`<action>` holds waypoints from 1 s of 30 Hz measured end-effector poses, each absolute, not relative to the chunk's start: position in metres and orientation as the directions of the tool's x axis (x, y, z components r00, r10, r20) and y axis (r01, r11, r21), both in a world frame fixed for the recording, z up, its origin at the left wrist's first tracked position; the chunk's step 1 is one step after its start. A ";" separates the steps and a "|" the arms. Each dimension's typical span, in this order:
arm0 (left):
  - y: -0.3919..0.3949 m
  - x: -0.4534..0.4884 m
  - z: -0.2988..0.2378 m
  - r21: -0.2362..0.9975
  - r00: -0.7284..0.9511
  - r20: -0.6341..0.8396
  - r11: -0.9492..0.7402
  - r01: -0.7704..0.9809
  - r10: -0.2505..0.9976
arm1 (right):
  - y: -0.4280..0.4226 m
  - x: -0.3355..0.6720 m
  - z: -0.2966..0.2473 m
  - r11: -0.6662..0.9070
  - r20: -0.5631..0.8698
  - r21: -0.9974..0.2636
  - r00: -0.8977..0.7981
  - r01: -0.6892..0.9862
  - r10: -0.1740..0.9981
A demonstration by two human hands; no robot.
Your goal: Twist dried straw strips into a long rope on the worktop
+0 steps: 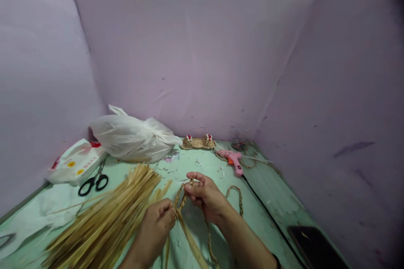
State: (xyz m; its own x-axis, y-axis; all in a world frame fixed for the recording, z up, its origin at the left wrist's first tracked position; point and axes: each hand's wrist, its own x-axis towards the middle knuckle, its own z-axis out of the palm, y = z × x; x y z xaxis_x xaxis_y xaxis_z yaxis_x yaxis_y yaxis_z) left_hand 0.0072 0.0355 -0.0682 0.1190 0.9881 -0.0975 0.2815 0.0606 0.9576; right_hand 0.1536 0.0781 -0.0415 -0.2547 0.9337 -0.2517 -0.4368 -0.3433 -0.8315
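Near the front middle of the table, both my hands hold a braided straw cord [209, 241]. My right hand [203, 193] pinches the cord's upper part between thumb and fingers. Lower and to the left, my left hand [160, 218] is closed on the straw strands, its fingertips pressed together. A flat loose straw strip [192, 239] hangs from between the hands towards the front edge. Part of the braid loops behind my right forearm and shows again on its far side. A big bundle of dry straw strips [104, 218] lies beside my left hand.
Black-handled scissors [101, 182] and a white tissue pack [78, 162] lie at left. Behind are a tied white plastic bag [135, 136] and a woven straw piece [198, 143] with red-and-white beads. A pink glue gun [235, 162] trails a black cable. A phone [315, 246] is at right.
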 end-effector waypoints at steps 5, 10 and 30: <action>0.028 0.008 -0.068 0.946 0.153 -0.167 0.115 0.304 0.974 | 0.095 0.185 -0.035 -0.325 -0.284 -0.734 -0.166 -0.596 0.945; 0.035 0.001 -0.047 0.968 0.091 -0.112 0.088 0.233 0.990 | 0.103 0.219 -0.024 -0.136 -0.147 -0.963 0.033 -0.234 0.989; 0.041 -0.044 0.001 0.985 0.274 -0.004 -0.042 0.164 0.962 | 0.079 0.179 -0.025 0.278 0.039 -0.888 -0.542 0.366 0.839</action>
